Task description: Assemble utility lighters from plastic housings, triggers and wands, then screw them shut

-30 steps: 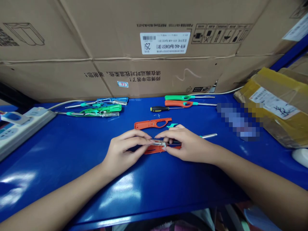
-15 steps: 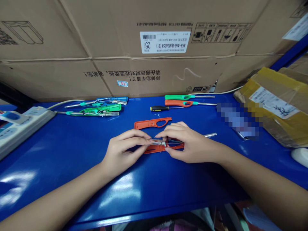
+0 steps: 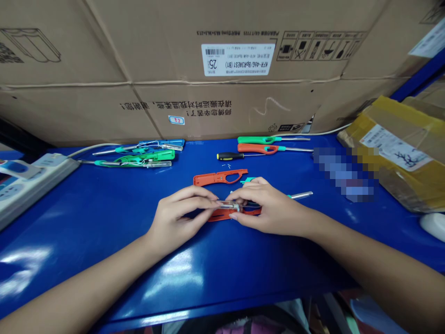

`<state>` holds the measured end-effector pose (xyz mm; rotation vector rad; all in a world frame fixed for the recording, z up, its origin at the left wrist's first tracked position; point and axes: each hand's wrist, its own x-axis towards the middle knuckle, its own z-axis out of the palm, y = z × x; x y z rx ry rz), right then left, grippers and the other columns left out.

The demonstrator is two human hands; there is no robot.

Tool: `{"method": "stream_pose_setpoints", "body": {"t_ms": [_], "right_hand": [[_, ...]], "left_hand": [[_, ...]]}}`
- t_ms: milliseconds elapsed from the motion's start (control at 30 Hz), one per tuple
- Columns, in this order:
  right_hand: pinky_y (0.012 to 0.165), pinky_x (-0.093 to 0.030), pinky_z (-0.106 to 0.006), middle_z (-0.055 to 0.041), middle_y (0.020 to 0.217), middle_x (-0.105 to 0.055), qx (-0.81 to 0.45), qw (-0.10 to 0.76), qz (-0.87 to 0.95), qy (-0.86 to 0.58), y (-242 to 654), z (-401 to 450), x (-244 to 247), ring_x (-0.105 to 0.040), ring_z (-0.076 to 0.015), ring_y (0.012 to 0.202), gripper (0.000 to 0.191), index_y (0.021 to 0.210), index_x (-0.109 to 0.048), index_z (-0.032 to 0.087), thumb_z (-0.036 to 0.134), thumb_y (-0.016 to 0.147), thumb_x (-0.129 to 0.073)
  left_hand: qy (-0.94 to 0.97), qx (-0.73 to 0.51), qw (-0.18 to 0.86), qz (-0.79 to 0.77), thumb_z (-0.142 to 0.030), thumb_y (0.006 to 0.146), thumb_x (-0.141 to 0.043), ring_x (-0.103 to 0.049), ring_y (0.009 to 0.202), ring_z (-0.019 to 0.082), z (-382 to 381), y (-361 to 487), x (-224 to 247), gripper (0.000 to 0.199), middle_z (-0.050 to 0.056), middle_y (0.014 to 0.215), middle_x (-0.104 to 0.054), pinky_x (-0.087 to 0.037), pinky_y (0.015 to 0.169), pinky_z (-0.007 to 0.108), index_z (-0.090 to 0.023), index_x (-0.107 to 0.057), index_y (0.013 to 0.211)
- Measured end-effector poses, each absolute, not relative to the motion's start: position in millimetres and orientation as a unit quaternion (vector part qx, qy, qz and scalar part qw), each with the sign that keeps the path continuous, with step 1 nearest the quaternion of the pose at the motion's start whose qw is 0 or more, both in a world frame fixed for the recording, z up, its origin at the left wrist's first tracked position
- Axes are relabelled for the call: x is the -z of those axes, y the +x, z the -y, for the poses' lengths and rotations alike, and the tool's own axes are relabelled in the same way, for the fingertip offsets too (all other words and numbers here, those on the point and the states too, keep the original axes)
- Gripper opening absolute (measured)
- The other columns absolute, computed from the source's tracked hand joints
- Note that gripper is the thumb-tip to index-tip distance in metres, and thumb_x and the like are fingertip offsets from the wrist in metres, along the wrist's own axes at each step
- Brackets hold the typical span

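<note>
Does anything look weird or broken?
The big cardboard box has upside-down writing, so it looks flipped. Also, one orange handle half lies apart, and the other half is under the clear tube at the left hand, like something opened up.

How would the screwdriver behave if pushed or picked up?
The screwdriver is likely stiff: its shaft looks straight and metallic. Thick handle, thin shaft: probably handle-heavy, so a grip on the shaft might let it tip. Its handle looks roundish and the table glossy, so a push could roll or slide it.
</note>
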<state>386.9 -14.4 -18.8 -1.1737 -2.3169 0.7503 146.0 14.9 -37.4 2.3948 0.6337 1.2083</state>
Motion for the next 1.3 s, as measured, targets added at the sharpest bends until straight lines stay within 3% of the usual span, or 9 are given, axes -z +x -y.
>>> {"method": "stream_pose_setpoints", "body": {"t_ms": [433, 733, 1067, 1300], "right_hand": [[0.091, -0.032, -0.032, 0.0044, 0.086, -0.067, -0.263, 0.231, 0.838, -0.419, 386.9, 10.7, 20.7, -0.061, -0.0118, 0.083, 0.009, 0.1, -0.068, 0.022, 0.024, 0.092, -0.065], [0.092, -0.03, -0.035, 0.0022, 0.089, -0.069, -0.201, 0.181, 0.878, -0.395, 391.7, 11.5, 18.9, -0.062, -0.014, 0.088, 0.007, 0.096, -0.07, 0.022, 0.024, 0.093, -0.064], [0.092, -0.032, -0.035, -0.0008, 0.098, -0.068, -0.151, 0.172, 0.892, -0.389, 388.2, 14.2, 22.4, -0.061, -0.0171, 0.096, 0.012, 0.101, -0.068, 0.021, 0.03, 0.093, -0.066], [0.093, -0.033, -0.035, -0.0022, 0.101, -0.069, -0.139, 0.175, 0.893, -0.39, 386.3, 11.7, 25.3, -0.061, -0.0185, 0.098, 0.013, 0.104, -0.067, 0.022, 0.028, 0.093, -0.065]], "left_hand": [[0.86, -0.421, 0.207, -0.202, -0.005, 0.082, -0.074, -0.072, 0.086, 0.014, -16.0, 146.5, 37.8, 0.019, 0.007, 0.096, -0.075, -0.06, 0.082, 0.023, -0.015, -0.077, 0.098], [0.898, -0.298, 0.273, -0.176, -0.011, 0.089, -0.07, -0.071, 0.09, 0.014, -21.0, 138.8, 35.3, 0.026, 0.007, 0.101, -0.075, -0.058, 0.085, 0.024, -0.016, -0.073, 0.114], [0.913, -0.263, 0.233, -0.21, -0.014, 0.088, -0.068, -0.067, 0.088, 0.017, -24.7, 139.1, 32.4, 0.02, 0.004, 0.095, -0.074, -0.053, 0.087, 0.034, -0.019, -0.074, 0.106], [0.903, -0.247, 0.238, -0.26, -0.019, 0.086, -0.069, -0.065, 0.1, 0.02, -22.7, 137.6, 31.9, 0.025, 0.006, 0.104, -0.07, -0.053, 0.093, 0.035, -0.02, -0.074, 0.11]]}}
